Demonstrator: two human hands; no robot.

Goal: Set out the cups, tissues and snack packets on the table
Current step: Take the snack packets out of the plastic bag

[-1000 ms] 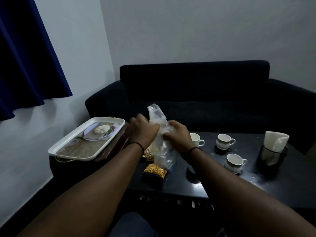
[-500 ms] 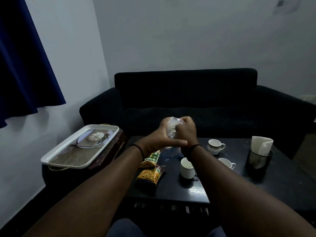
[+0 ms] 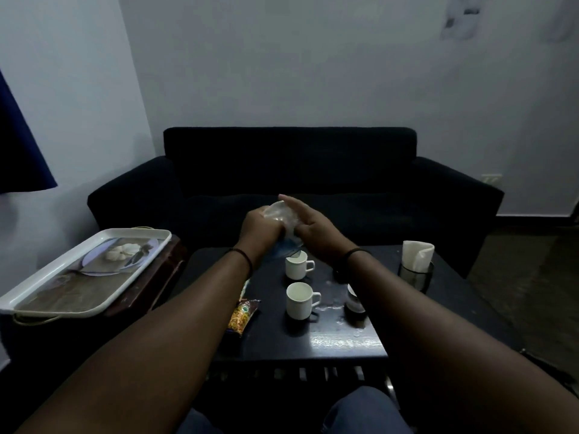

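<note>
Scrunching a clear plastic bag (image 3: 279, 216) above the far side of the black coffee table (image 3: 344, 339), my left hand (image 3: 257, 228) has its fingers curled tight around it, while my right hand (image 3: 313, 227) presses it with fingers straight. Two white cups (image 3: 297, 267) (image 3: 300, 299) stand below my wrists, a third cup (image 3: 354, 300) partly hidden by my right forearm. Folded tissues (image 3: 416, 255) sit upright in a dark holder (image 3: 415, 277) at the right. One snack packet (image 3: 242, 316) lies beside my left forearm.

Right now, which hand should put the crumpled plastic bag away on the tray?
Probably left. The left hand already grips the plastic bag, and the tray lies on its side; the right hand only presses with straight fingers.
</note>
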